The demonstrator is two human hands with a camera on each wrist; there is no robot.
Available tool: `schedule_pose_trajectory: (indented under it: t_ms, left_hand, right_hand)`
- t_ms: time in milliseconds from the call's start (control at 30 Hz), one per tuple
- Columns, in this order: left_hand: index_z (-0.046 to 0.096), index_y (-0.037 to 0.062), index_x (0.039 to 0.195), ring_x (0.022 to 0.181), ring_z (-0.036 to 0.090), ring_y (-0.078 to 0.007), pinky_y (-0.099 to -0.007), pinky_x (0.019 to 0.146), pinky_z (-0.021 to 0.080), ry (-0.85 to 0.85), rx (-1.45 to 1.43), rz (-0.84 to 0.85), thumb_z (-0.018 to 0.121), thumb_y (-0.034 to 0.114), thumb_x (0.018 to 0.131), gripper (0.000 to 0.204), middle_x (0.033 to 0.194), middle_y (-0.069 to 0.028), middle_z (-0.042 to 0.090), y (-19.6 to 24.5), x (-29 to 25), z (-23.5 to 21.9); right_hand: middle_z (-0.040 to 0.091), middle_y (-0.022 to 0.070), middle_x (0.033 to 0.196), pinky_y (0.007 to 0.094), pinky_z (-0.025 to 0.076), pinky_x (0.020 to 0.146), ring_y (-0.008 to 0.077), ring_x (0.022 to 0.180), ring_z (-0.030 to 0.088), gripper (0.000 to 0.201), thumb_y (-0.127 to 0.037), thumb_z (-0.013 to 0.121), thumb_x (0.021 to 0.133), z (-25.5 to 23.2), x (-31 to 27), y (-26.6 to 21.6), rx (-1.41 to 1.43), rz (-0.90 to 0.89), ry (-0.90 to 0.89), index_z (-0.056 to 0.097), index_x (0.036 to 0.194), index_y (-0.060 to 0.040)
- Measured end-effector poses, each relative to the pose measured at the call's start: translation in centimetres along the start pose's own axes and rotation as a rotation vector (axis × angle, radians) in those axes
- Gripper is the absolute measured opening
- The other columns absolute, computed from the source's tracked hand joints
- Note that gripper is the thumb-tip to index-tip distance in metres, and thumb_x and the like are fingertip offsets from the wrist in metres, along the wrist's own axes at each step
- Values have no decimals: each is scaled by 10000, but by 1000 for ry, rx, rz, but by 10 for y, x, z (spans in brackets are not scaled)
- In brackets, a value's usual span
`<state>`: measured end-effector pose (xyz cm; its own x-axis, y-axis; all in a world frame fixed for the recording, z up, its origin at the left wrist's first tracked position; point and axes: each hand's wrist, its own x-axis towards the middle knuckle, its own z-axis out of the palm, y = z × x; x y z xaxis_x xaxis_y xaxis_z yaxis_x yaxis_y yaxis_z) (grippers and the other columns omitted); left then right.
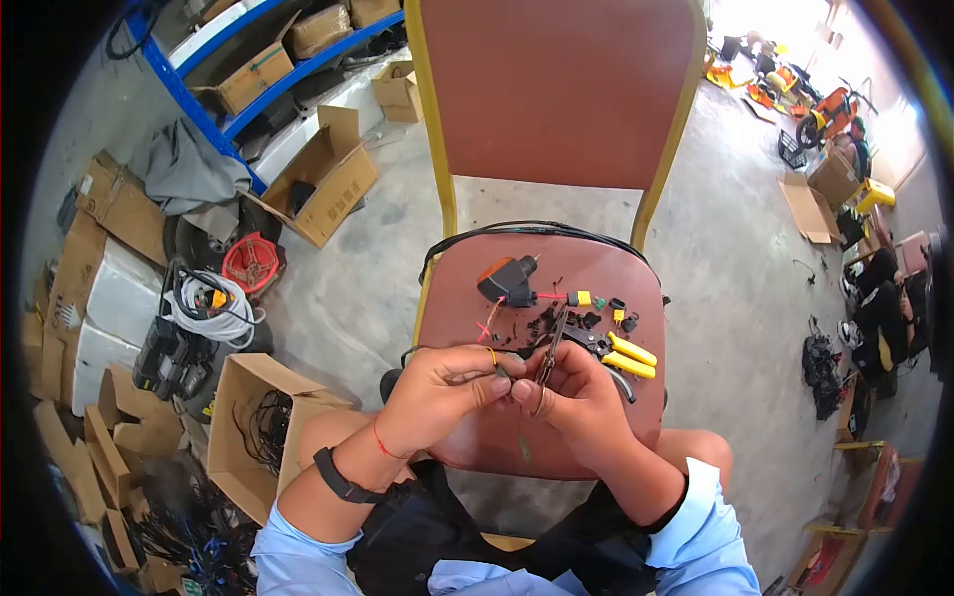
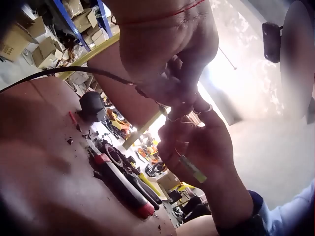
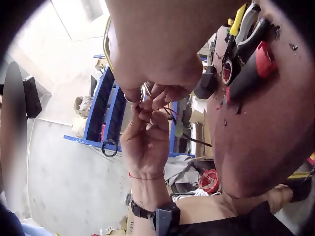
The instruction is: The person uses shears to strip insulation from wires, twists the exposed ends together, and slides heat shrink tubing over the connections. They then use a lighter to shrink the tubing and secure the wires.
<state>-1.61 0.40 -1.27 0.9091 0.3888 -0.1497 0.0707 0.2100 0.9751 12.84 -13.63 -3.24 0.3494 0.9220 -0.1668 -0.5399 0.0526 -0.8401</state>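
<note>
Close together over the chair seat [image 1: 467, 437], both hands work at fingertip height. My left hand [image 1: 442, 387] pinches the end of a thin dark cable [image 2: 69, 69]. My right hand [image 1: 586, 402] holds a slim metal tool like small scissors [image 1: 554, 348], its far end pointing away from me; its tips meet my left fingertips. A small pale-green connector [image 2: 193, 169] hangs on thin wires beside the fingers. What lies between the fingertips is mostly hidden. Beyond the hands lie an orange indicator lamp [image 1: 502, 279], yellow-handled pliers [image 1: 631, 356] and red-and-black-handled pliers [image 2: 123, 184].
Black scraps [image 1: 542, 323] and a yellow connector [image 1: 579, 298] lie on the seat. A black cable [image 1: 537, 227] loops along its back edge below the backrest [image 1: 556, 94]. Left of the chair stands a cardboard box [image 1: 248, 427] of cables, near a blue shelf [image 1: 288, 79].
</note>
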Motion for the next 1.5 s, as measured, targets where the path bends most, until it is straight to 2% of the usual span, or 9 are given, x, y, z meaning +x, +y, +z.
schedule_pose_trajectory:
  t_ms: [67, 200, 300, 433, 633, 733, 933, 1233, 1500]
  left_hand:
    - [651, -61, 1199, 911, 645, -124, -268, 830, 530, 34, -84, -32, 639, 55, 956, 269, 1020, -84, 698, 0, 0, 0]
    - [666, -61, 1174, 861, 620, -116, -265, 816, 507, 122, -289, -55, 638, 114, 969, 271, 994, -92, 694, -1, 1, -1]
    - [674, -54, 1142, 817, 619, -128, -262, 781, 511, 170, -368, -73, 642, 114, 962, 248, 949, -103, 690, -3, 4, -6]
    - [678, -47, 1124, 800, 632, -122, -249, 763, 517, 193, -390, -74, 636, 110, 961, 230, 930, -102, 690, -1, 5, -10]
    - [688, -30, 1086, 1015, 600, -127, -275, 840, 485, 273, -322, -11, 618, 119, 966, 203, 1201, -92, 641, -1, 6, -1]
    - [702, 9, 1116, 1099, 568, -110, -268, 876, 447, 196, -340, -3, 624, 112, 969, 195, 1294, -60, 606, -6, 6, -6]
    - [698, -5, 1063, 1109, 553, -142, -297, 911, 436, 187, -322, -62, 607, 148, 964, 204, 1307, -94, 597, -4, 6, 0]
    - [688, -28, 1113, 1128, 562, -145, -297, 939, 428, 187, -379, -50, 615, 142, 966, 237, 1315, -102, 601, -4, 6, 0]
    - [695, -8, 1069, 1143, 558, -168, -337, 965, 428, 199, -360, -53, 608, 149, 966, 207, 1318, -111, 599, -8, 7, 3]
  right_hand:
    - [685, 53, 939, 284, 527, 770, 131, 872, 659, 298, -122, 753, 892, 1, 0, 1, -116, -97, 25, 572, 1104, -13]
    - [647, 91, 787, 304, 482, 632, 135, 693, 602, 387, -221, 800, 810, -4, -10, -30, -849, -130, 8, 622, 1073, 0]
    - [618, 103, 716, 312, 478, 605, 168, 628, 597, 390, -226, 807, 795, -5, -14, -37, -923, -36, -87, 629, 1057, 2]
    - [661, 115, 729, 381, 509, 610, 277, 666, 678, 382, -282, 770, 793, -6, -14, -36, -1086, -118, -188, 635, 1042, -26]
    - [677, 125, 745, 417, 514, 617, 322, 691, 687, 367, -288, 758, 792, -3, -13, -36, -1088, -115, -189, 640, 1030, -33]
    - [673, 145, 751, 424, 514, 622, 337, 699, 684, 358, -275, 761, 793, -6, -12, -32, -1052, -134, -188, 639, 1011, -18]
    - [668, 166, 761, 412, 510, 629, 354, 707, 677, 350, -253, 761, 805, -6, -11, -33, -989, -65, -205, 634, 1012, -1]
    - [598, 39, 708, 289, 429, 587, 95, 653, 527, 339, -251, 746, 883, -10, -7, -24, -604, 169, -278, 629, 1058, 14]
    - [566, 16, 685, 278, 391, 563, 76, 633, 480, 321, -259, 731, 894, -7, -6, -22, -658, 152, -276, 630, 1028, 15]
